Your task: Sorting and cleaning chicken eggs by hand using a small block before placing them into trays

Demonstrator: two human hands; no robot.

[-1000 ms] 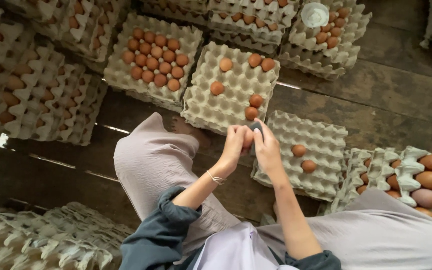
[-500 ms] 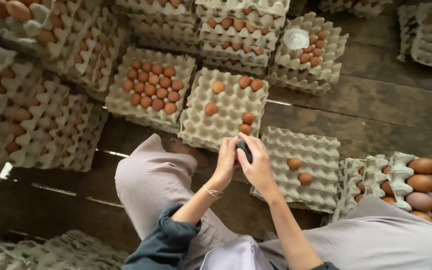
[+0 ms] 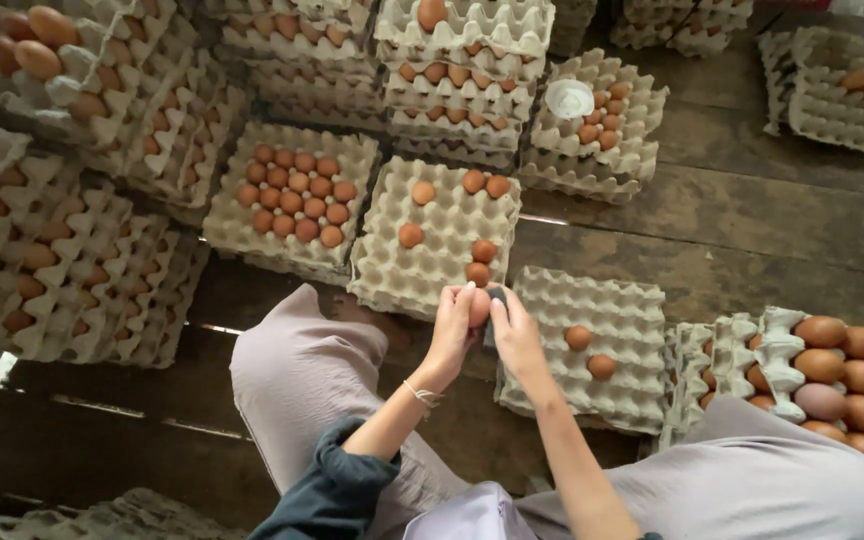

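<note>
Here, the left hand (image 3: 449, 330) grips a brown egg (image 3: 479, 306) in curled fingers while the right hand (image 3: 517, 335) pinches a dark cloth (image 3: 496, 297) against it, both raised over the gap between two grey pulp trays (image 3: 432, 250), seemingly for wiping.

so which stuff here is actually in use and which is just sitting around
In use:
left hand
right hand
brown egg held between them
dark object at the right hand's fingers
tray just beyond the hands

Sitting around:
fuller tray
white lid
stacked trays
</note>
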